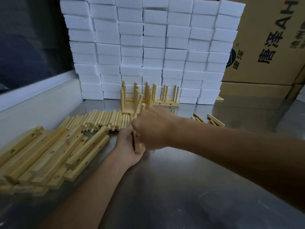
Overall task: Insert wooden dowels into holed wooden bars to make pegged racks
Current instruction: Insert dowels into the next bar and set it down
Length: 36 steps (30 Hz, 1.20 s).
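Note:
My left hand grips a pale wooden bar at the middle of the steel table; only the bar's near end shows between my hands. My right hand is closed in a fist right over it, its fingers curled around a dowel that sticks up and tilts past the knuckles, with a second shorter dowel beside it. Most of the bar and its holes are hidden by both hands. A heap of loose dowels lies just behind my left hand. Several holed bars are piled at the left.
Finished pegged racks stand at the back against a tall wall of white foam blocks. A few stray dowels lie to the right. Cardboard boxes stand at the right rear. The steel table stretches toward me.

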Each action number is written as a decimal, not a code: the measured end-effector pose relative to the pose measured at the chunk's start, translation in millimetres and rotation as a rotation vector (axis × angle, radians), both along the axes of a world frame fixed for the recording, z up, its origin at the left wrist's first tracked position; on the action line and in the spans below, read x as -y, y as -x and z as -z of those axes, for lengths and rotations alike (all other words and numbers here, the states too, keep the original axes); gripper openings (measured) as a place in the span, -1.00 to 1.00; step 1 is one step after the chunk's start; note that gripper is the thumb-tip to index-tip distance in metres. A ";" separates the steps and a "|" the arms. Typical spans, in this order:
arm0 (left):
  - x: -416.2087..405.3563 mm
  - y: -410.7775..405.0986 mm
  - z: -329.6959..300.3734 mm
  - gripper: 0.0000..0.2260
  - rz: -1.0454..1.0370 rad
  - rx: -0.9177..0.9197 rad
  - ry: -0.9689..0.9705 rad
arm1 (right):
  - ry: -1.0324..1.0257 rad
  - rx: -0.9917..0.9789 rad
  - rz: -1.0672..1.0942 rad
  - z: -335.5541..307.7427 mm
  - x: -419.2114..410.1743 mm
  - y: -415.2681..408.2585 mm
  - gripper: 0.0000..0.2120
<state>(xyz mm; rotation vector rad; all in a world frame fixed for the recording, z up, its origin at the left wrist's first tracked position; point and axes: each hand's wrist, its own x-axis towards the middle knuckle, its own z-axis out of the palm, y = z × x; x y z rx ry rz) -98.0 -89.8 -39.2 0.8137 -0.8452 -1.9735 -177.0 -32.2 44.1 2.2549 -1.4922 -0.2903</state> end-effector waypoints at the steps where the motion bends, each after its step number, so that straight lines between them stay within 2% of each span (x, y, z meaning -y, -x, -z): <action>1: 1.3 -1.0 1.8 -0.64 0.004 -0.003 -0.010 | -0.001 0.083 0.051 1.2 0.9 1.2 -0.64; 3: 0.8 -1.2 1.0 -0.66 0.012 -0.051 -0.074 | -0.024 0.260 0.135 -0.2 2.3 7.8 -0.66; 5: 0.7 0.5 0.1 -0.67 0.030 -0.116 -0.117 | -0.058 0.439 0.200 -4.6 -0.5 15.1 -0.80; 9: 3.6 4.1 1.9 -0.66 0.028 -0.162 -0.153 | -0.110 0.927 0.319 -6.8 -6.6 31.8 -0.71; 12: 4.7 4.4 3.8 -0.62 0.016 -0.126 -0.152 | -0.174 1.132 0.474 15.3 -15.1 39.1 -0.67; 16: 8.4 6.6 6.4 -0.49 -0.003 -0.093 -0.150 | -0.170 1.188 0.523 46.5 -20.5 37.4 -0.68; 20: 9.5 6.3 7.6 -0.38 0.094 -0.093 -0.109 | -0.058 1.269 0.429 58.1 -17.3 26.9 -0.82; 23: 11.2 6.0 9.9 -0.34 0.140 -0.090 -0.079 | 0.061 1.238 0.458 60.4 -12.0 28.1 -0.78; 25: 10.8 6.9 10.3 -0.35 0.144 -0.072 -0.056 | 0.086 1.249 0.518 60.5 -9.2 35.0 -0.84; 29: 6.5 8.4 5.7 -0.51 0.073 -0.111 -0.029 | 0.141 1.281 0.598 60.0 -6.8 60.6 -0.89; 36: 9.2 5.4 6.5 -0.51 0.082 -0.193 -0.112 | 0.268 1.198 0.739 56.8 -0.8 135.3 -0.95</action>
